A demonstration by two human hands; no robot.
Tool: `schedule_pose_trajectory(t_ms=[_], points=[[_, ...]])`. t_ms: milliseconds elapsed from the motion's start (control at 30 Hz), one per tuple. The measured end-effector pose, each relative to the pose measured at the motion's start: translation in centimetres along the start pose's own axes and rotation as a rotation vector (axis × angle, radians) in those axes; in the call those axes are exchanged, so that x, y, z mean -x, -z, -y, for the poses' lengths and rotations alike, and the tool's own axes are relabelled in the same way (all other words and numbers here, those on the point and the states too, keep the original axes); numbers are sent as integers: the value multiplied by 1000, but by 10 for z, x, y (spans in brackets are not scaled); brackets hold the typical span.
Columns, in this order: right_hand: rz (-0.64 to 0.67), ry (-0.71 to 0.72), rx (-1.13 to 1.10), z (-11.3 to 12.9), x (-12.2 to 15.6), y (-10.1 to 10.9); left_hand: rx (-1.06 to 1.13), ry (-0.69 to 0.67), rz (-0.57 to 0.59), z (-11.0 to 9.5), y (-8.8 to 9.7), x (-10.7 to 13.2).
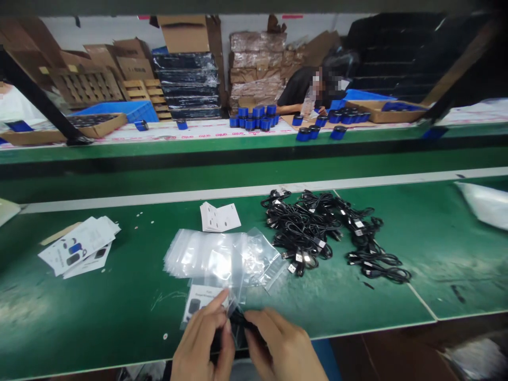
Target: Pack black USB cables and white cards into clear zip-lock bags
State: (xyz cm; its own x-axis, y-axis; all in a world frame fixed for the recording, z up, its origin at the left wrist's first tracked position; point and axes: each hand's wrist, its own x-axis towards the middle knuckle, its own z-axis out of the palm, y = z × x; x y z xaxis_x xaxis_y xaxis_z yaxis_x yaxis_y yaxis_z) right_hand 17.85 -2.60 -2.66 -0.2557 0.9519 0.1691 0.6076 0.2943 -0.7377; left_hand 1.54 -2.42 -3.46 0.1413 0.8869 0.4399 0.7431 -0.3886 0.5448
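At the front edge of the green table, my left hand pinches the edge of a clear plastic bag. Close beside it, my right hand is closed on a black cable, whose end is at the bag's opening. A printed leaflet with a dark product picture lies under or inside clear plastic by my left fingers; I cannot tell which. Just beyond my hands is a fanned stack of clear bags. To the right lies a heap of bundled black USB cables.
Folded white leaflets stand behind the bags, and more leaflets lie at left. A white plastic bag is at far right. Across the green ledge, a person works near blue-and-black cylinders and cardboard trays.
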Motion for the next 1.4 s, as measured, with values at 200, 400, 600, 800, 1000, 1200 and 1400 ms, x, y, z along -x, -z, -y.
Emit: schedule_pose_trajectory(t_ms=[200, 400, 600, 800, 1000, 1200, 1400], points=[[200, -632, -888, 11, -16, -7, -56, -171, -96, -5, -3, 2], [406, -430, -1100, 8, -8, 24, -28, -167, -181, -2, -2, 4], [575, -357, -1248, 8, -13, 34, 98, 18, -288, -9, -9, 9], [596, -380, -1227, 1, -14, 36, 155, 9, -358, -18, -13, 5], [684, -345, -1325, -30, -15, 33, 269, -26, -404, -19, -22, 6], [692, -463, -1462, -37, -15, 22, 298, -15, -384, -18, -23, 8], [582, -455, -1413, -26, -12, 24, 246, 13, -361, -22, -21, 6]])
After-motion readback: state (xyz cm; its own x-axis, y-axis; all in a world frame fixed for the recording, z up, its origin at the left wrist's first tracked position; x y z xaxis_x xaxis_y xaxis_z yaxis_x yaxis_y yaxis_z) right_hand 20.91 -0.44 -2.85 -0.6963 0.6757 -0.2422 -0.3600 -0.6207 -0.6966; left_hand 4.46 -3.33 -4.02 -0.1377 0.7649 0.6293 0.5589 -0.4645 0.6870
